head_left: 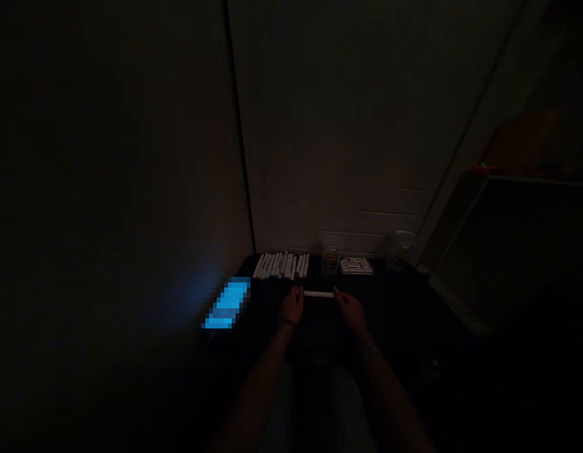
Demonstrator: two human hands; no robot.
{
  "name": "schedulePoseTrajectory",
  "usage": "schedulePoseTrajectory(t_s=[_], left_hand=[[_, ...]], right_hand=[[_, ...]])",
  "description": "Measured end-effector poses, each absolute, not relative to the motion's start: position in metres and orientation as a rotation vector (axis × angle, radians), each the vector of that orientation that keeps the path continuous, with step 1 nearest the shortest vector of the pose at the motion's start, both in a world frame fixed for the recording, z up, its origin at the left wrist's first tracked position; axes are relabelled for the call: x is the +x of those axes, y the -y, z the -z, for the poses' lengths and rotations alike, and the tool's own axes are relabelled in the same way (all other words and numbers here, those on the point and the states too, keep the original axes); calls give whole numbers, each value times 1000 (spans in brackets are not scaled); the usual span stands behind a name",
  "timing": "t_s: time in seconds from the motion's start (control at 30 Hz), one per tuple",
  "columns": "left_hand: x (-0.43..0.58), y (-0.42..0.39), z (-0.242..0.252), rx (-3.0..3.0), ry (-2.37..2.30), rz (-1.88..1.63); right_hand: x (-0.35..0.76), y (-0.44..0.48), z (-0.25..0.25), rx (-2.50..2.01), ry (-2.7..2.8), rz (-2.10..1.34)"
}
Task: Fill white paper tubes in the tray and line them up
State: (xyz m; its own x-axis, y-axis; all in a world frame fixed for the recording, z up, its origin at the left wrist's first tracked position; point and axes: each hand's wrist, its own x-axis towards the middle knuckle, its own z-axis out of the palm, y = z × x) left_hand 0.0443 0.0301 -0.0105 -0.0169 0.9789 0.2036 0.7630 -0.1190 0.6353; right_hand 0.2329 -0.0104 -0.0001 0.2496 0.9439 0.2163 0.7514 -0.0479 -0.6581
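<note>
White against black: pinching a marker [319, 294] by its ends, with left hand [291, 306] and right hand [352, 313] equally near. Lying crosswise between them, lengthwise from left to right, nearer than the row of markers [282, 265]. Cannot tell whether touching the table [319, 324].

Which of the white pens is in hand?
The single pen held crosswise between the left hand and right hand. The other pens lie beyond it: a row at left and a small stack farther right.
</note>
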Motion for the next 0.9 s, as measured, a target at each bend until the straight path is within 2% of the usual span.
schedulePoseTrajectory(t_s=[0.2,0.9], left_hand=[[44,-29,10,1917,-1811,-896],[49,-16,-5,2019,-1860,-776]], right_hand=[[234,11,0,-1871,1555,-417],[235,13,0,-1828,1616,-292]])
